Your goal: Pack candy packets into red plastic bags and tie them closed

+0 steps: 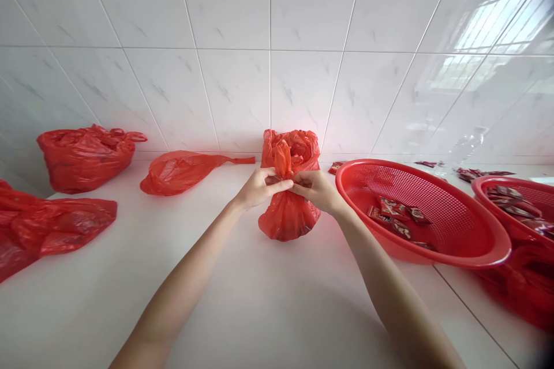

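Pinches the gathered neck of a small red bag (289, 220) with left hand (259, 189) and right hand (318, 189), both closed on the thin film, thumb to finger. Holds it at the middle of the white table (259, 311), with a loose end above the fingers and a rounded, partly filled bottom below. Seems busy closing the neck, perhaps knotting; cannot make out any finished knot under the fingers. Calls next, most likely, for drawing the neck snug with both hands, gently enough not to tear the film. Has an upright bag (310, 153) just behind, near the tiled wall (234, 86). To the left, shows a limp bag (177, 176) and, farther off, a full bag (86, 158). To the right, shows a red basket (459, 207) with small packets (392, 207) inside.
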Demonstrator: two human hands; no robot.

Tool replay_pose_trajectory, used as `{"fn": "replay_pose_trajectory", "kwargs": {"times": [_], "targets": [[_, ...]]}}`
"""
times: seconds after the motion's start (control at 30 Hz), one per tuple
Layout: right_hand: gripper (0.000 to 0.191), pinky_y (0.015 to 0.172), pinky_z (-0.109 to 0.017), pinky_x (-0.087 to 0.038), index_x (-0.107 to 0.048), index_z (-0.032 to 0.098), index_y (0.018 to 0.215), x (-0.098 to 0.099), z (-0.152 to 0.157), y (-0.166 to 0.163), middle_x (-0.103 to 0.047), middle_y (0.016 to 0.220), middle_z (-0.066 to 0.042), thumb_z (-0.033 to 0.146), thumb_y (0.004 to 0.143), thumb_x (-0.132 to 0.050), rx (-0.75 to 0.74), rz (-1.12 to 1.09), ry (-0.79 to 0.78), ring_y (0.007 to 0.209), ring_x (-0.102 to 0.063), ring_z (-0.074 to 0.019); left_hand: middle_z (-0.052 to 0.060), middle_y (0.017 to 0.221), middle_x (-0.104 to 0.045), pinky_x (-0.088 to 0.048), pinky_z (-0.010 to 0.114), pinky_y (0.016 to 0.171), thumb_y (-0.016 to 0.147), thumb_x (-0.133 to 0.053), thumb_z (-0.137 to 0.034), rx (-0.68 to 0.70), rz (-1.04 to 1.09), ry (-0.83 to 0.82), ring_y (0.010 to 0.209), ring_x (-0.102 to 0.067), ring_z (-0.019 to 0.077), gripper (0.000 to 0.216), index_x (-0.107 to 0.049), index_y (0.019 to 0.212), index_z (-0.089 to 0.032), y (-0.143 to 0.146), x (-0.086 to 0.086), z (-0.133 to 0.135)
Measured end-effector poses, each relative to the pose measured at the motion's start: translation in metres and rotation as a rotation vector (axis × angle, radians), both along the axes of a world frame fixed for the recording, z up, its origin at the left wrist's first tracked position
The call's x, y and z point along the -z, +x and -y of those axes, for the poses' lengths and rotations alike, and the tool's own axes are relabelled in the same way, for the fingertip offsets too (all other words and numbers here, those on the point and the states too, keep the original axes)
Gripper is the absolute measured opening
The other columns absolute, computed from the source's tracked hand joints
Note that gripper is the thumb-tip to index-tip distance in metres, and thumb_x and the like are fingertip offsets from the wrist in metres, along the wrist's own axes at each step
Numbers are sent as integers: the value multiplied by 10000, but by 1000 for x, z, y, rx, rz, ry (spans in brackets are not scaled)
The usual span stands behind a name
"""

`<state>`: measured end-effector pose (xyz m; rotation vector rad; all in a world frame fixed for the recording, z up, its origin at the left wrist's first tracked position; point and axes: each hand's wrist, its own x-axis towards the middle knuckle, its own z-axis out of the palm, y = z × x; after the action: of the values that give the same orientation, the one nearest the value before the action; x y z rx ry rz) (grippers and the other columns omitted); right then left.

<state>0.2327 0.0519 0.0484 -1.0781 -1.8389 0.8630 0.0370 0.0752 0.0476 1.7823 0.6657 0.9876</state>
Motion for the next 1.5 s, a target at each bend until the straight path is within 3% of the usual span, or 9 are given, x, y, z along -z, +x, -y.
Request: {"fn": "replay_pose_trajectory", "kwargs": {"times": [0.13,0.33,0.5,0.63,0.77,0.93,1.1,1.33,1.5], "targets": [[394,497,-262,-306,-540,186,665,0,-1,0,-475,596,39,524,827,-661,-40,-54,-68,538,-408,-99,83,1096,-719,-493,417,934,722,-816,-297,26,-87,45,987,-662,248,344,-731,1037,-190,-1,0,0],[418,498,-262,-326,-544,185,689,-2,3,0,-507,614,26,563,845,-634,-17,-31,-52,550,-449,-108,89,1104,-715,-491,403,925,779,-754,-269,4,-39,66,986,-655,240,324,-718,1089,-179,4,3,0],[309,498,-260,-380,-563,197,793,-5,5,0,-601,697,6,490,868,-625,46,-9,10,560,-523,-120,69,1064,-701,-486,385,927,778,-769,-305,61,27,-73,974,-644,217,303,-718,1053,-190,0,1,0],[184,527,-263,-426,-575,201,787,-6,7,-1,-657,804,-6,360,839,-651,121,-2,113,563,-530,-109,41,919,-665,-489,327,819,826,-715,-421,-4,57,-218,884,-617,180,247,-712,900,-186,1,4,-5],[169,532,-267,-407,-643,187,758,-8,8,-3,-593,664,10,324,855,-622,190,37,217,541,-482,-112,33,856,-646,-479,321,817,802,-726,-480,-42,79,-310,830,-608,163,317,-699,857,-169,4,9,-9],[134,654,-265,-468,-725,189,866,-11,13,-3,-687,829,-23,265,870,-615,-1,74,334,698,-569,-138,32,840,-657,-457,283,754,771,-738,-435,-117,160,-372,792,-610,155,298,-665,833,-153,0,15,-18],[167,662,-271,-470,-728,184,884,-8,14,-5,-709,830,-26,220,897,-566,-110,197,376,706,-576,-148,9,709,-612,-438,273,641,747,-715,-355,-125,185,-415,649,-572,136,238,-594,725,-152,-2,27,-26],[151,682,-292,-498,-702,170,788,-7,15,-5,-694,789,-25,226,876,-593,-173,197,310,714,-600,-161,-12,617,-548,-382,261,561,756,-666,-319,-185,163,-392,548,-501,111,235,-531,647,-161,1,38,-30],[151,736,-328,-563,-699,183,897,-12,16,-7,-714,856,-31,319,865,-643,-153,-109,117,760,-674,-185,-16,692,-565,-410,259,657,780,-704,-373,-158,182,-236,647,-510,112,241,-619,724,-154,1,23,-25]]}}
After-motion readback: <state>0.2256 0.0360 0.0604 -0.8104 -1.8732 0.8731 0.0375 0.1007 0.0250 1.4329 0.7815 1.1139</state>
